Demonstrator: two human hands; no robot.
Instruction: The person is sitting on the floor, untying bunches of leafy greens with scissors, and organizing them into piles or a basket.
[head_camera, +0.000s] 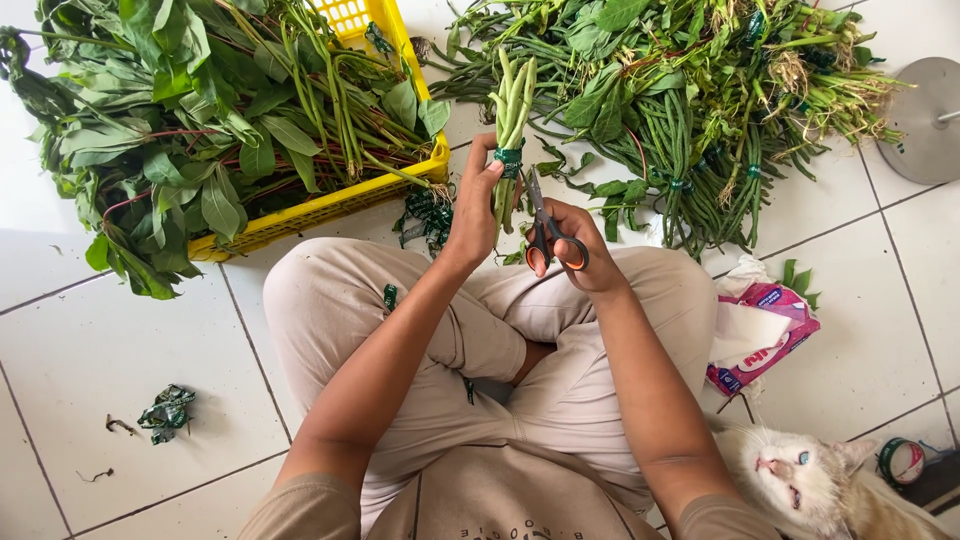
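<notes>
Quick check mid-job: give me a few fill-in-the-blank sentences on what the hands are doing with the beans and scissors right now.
1. The left hand grips a bundle of long beans bound with a ____ tape band.
2. The right hand holds scissors with ____ handles.
3. The leafy greens lie in a ____ crate.
4. At the lower right, a ____ looks up.

Missing words: green; orange; yellow; cat

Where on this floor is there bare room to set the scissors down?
Bare tile lies at lower left, between the yellow crate, the person's knee and the crumpled green tape. Another patch sits beyond the tissue pack. Between crate and bean pile it's crowded.
</notes>
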